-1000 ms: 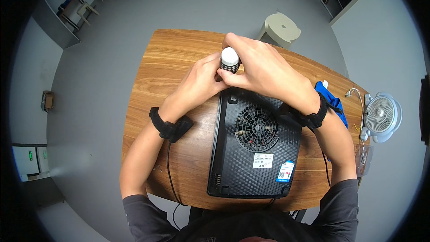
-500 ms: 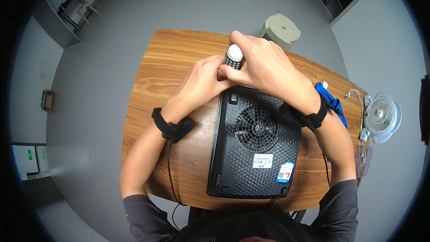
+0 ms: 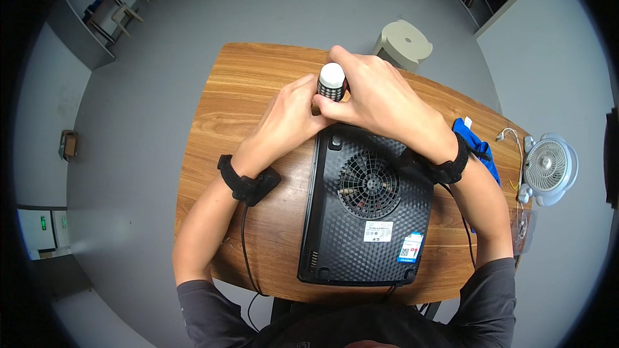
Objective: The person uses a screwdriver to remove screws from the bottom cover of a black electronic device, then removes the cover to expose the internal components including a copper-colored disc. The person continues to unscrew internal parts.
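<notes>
Over the far end of the upturned black appliance (image 3: 351, 227), the right hand (image 3: 374, 93) was closed around a white-capped object (image 3: 332, 76), its thumb on the near side and its index finger bent around the far side. Only the rounded white top and a black-and-white patterned band below it showed; the rest was lost behind the fingers, so its full shape could not be told. The left hand (image 3: 293, 109) met the right one just beside the object, its fingertips hidden, and whether it gripped anything could not be told.

The appliance lay on the wooden table (image 3: 238, 103), its far edge partly covered by the hands and part of its right side by the right forearm. Through the round grille (image 3: 371, 184), the parts inside were hard to make out. The print on the white label (image 3: 378, 231) was too small to tell.

A black strap (image 3: 454, 161) circled the right wrist and overlapped a blue cloth (image 3: 488, 166), much of which lay behind the arm. Along the lower edge, the person's dark shirt (image 3: 361, 325) was cut off by the frame.
</notes>
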Demonstrator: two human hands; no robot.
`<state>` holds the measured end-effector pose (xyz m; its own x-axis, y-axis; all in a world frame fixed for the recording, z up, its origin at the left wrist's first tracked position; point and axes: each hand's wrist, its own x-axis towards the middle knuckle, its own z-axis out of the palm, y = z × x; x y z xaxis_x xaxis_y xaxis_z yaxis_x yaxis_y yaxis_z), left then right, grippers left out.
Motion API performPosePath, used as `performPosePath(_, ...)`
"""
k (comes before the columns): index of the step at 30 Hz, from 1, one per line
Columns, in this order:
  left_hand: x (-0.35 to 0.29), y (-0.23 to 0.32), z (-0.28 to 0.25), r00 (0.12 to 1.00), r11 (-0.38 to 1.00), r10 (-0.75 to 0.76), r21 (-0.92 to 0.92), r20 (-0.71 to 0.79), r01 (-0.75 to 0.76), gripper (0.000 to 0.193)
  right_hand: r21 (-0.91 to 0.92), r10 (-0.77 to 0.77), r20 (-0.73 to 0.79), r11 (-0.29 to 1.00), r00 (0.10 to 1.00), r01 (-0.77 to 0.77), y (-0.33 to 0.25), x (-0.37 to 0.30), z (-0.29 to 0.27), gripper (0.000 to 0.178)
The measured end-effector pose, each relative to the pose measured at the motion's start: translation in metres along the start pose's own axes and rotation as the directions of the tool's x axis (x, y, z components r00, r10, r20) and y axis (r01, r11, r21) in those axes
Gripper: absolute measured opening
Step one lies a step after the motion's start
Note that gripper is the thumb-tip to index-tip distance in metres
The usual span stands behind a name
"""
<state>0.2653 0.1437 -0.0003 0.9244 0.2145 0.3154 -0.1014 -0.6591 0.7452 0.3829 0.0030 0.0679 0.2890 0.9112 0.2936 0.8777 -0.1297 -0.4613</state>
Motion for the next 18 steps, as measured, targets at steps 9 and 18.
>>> performPosePath(9, 0.000, -0.003, -0.002, 1.000, 0.999, 0.024, -0.040, 0.010, -0.024, 0.028, 0.030, 0.010, -0.038, 0.999, 0.999, -0.009, -0.001, 0.000, -0.002, 0.040)
performPosePath(18, -0.004, -0.013, -0.003, 0.994, 0.998, -0.023, 0.068, 0.109, 0.016, 0.025, 0.033, 0.022, -0.055, 0.999, 0.998, -0.020, -0.002, 0.000, -0.009, 0.037)
